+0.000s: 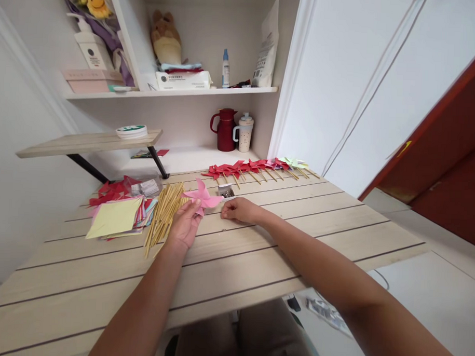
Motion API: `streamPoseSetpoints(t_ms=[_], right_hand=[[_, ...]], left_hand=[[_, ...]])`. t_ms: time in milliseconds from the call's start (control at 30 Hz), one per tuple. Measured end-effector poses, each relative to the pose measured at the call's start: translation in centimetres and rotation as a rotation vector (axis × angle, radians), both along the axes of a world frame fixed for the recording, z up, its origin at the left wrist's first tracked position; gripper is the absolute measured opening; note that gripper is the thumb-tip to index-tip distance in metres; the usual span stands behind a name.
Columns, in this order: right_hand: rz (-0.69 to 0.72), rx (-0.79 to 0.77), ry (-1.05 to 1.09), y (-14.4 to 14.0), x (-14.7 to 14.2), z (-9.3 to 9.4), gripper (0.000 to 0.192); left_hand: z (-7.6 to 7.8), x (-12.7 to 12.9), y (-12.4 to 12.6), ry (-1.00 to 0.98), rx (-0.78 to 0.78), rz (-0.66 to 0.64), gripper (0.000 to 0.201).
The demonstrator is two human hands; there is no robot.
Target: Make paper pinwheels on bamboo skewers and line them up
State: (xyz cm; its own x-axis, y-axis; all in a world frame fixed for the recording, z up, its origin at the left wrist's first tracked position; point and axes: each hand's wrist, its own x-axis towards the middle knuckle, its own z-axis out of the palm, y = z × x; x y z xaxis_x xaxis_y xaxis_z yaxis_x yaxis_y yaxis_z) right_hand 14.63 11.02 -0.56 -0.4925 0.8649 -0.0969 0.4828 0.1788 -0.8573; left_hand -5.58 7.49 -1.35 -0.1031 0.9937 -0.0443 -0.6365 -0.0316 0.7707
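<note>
A pink paper pinwheel (205,196) without a stick showing is pinched in my left hand (186,223), held just above the table. My right hand (236,210) rests on the table to its right, fingers curled together; whether something small is in them I cannot make out. Right behind that hand stands a small open box (226,191) with tiny dark metal pieces in it. Beside my left hand lies a pile of thin wooden sticks (163,213). Farther left is a stack of coloured paper squares (117,217), a pale yellow one on top.
Finished pinwheels on sticks (247,168), mostly red, line the table's back edge. Red paper pieces (114,190) and a clear plastic packet (147,187) lie under a small raised shelf (90,143). A red jug (225,131) and a cup (245,132) stand behind.
</note>
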Motion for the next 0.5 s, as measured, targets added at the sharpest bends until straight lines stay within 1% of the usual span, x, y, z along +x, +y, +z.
streamPoseSetpoints(t_ms=[67, 133, 233, 300, 400, 500], right_hand=[[-0.004, -0.038, 0.022, -0.1, 0.0, -0.1, 0.011], [0.006, -0.057, 0.032, -0.4, 0.1, -0.1, 0.011], [0.035, -0.066, 0.039, -1.4, 0.3, -0.2, 0.008], [0.044, -0.063, 0.046, -2.2, 0.5, -0.4, 0.013], [-0.008, 0.0, 0.054, -3.3, 0.6, -0.7, 0.019], [-0.075, 0.102, 0.01, -4.3, 0.4, -0.5, 0.015]], left_hand=[[0.0, 0.0, 0.0, 0.004, 0.003, -0.011, 0.024], [-0.1, 0.0, -0.1, 0.004, 0.006, -0.015, 0.025], [-0.1, -0.1, -0.1, 0.002, 0.01, -0.013, 0.026], [-0.2, -0.2, -0.1, 0.003, 0.015, -0.009, 0.027], [-0.2, -0.2, -0.1, 0.01, 0.017, -0.001, 0.028], [-0.3, -0.2, -0.1, 0.027, 0.013, 0.003, 0.028]])
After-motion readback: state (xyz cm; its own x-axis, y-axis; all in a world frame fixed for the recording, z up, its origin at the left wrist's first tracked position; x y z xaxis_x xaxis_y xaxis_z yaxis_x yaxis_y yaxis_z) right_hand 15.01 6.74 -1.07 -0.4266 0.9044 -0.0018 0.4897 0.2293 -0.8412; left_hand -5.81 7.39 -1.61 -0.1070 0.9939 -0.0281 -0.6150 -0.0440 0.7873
